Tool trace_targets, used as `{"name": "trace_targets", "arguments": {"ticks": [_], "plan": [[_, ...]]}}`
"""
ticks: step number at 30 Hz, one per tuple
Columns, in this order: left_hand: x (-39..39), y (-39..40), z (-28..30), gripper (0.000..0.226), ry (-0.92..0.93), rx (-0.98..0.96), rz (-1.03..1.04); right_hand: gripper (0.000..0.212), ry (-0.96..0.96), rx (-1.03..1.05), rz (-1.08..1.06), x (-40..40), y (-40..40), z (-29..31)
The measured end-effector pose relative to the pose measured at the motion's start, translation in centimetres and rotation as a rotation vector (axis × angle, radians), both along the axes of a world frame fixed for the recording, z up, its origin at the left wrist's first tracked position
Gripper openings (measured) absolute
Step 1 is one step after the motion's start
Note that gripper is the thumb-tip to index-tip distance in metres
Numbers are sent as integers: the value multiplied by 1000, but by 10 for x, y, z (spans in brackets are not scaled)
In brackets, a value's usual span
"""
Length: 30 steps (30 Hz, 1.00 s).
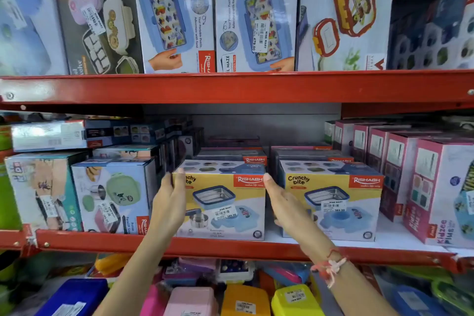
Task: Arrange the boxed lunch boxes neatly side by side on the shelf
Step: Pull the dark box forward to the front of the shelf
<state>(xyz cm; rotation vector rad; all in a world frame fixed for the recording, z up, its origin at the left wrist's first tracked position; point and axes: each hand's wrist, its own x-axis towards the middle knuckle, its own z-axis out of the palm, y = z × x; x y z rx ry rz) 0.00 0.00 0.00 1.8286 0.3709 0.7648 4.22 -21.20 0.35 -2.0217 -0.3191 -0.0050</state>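
A yellow-and-blue "Crunchy bite" lunch box carton point(225, 195) stands at the front of the middle red shelf point(230, 246). My left hand point(170, 202) lies flat against its left side, fingers straight. Against the carton's right side presses my right hand point(284, 205), also flat, filling the narrow gap to a second identical carton point(338, 197). More cartons of the same brand are stacked behind both. A red thread band is tied on my right wrist point(329, 265).
Left of my hands stand a green-lunch-box carton point(112, 195) and a teal one point(43, 190). Pink "Kidzee Plus" cartons point(436, 187) line the right. The upper shelf point(230, 86) holds large boxes. Loose coloured plastic lunch boxes point(243, 297) fill the level below.
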Motion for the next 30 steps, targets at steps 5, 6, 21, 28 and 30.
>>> {"name": "trace_targets", "arguments": {"ticks": [5, 6, 21, 28, 30], "plan": [[-5, 11, 3, 83, 94, -255, -129, 84, 304, 233, 19, 3, 5, 2], [-7, 13, 2, 72, 77, -291, -163, 79, 309, 266, 20, 2, 4, 2], [-42, 44, 13, 40, 58, -303, -318, 34, -49, 618, 74, -1, -12, 16], [-42, 41, 6, 38, -55, -302, -321, 59, -123, 491, 205, 13, -14, 2], [-39, 43, -1, 47, -88, -244, -286, 66, -184, 431, 210, 16, -10, -7]]}}
